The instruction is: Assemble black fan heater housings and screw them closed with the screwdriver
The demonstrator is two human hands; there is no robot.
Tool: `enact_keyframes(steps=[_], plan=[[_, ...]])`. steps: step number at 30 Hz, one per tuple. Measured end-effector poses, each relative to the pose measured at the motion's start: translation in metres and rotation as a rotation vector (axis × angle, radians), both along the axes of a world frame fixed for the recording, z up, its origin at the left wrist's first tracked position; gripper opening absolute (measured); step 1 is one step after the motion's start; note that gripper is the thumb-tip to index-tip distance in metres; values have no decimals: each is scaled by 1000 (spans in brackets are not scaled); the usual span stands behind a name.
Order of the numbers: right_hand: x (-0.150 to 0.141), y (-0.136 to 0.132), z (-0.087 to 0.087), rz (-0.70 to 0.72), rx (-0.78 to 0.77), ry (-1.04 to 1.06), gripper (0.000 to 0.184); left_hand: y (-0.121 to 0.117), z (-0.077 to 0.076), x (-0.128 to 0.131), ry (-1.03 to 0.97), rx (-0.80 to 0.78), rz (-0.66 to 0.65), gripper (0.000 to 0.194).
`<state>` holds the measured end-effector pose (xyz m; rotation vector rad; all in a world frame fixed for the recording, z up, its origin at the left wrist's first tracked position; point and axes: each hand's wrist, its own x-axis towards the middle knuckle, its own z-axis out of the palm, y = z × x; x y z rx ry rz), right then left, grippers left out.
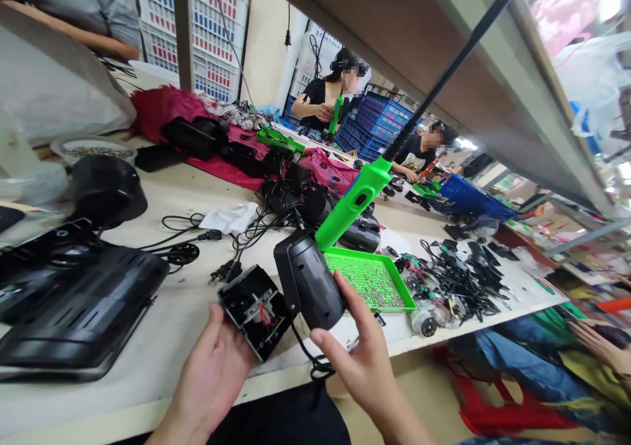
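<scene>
My left hand cradles an open black plastic housing, its thumb along the near left side. Inside the housing, a metal part, red wires and a small blue component show. With thumb and fingers, my right hand grips the lower end of a rounded black casing that stands tilted beside the open housing. A black cord runs below the two pieces. Behind the casing hangs a green electric screwdriver on a thick black cable; its lower end is hidden by the casing.
A green tray of small screws lies right of the casing. Beyond are tangled black cords and loose parts. Larger black housings occupy the left. A shelf overhangs the bench; co-workers sit across and at right.
</scene>
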<state>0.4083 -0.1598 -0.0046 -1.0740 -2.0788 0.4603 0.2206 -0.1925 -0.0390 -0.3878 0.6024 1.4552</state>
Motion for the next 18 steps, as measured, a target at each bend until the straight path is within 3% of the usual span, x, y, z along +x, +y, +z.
enact_keyframes(steps=[4, 7, 13, 18], plan=[[-9, -18, 0, 82, 228, -156, 72, 4, 10, 3, -31, -41, 69, 42], [-21, -23, -3, 117, 313, -231, 69, 2, 15, 4, -9, -73, 89, 45], [-33, -17, -11, 112, 322, -291, 63, -2, 14, 5, 16, -59, 86, 43], [-27, -14, -18, 103, 200, -238, 65, -2, 11, 4, 29, -31, -22, 49]])
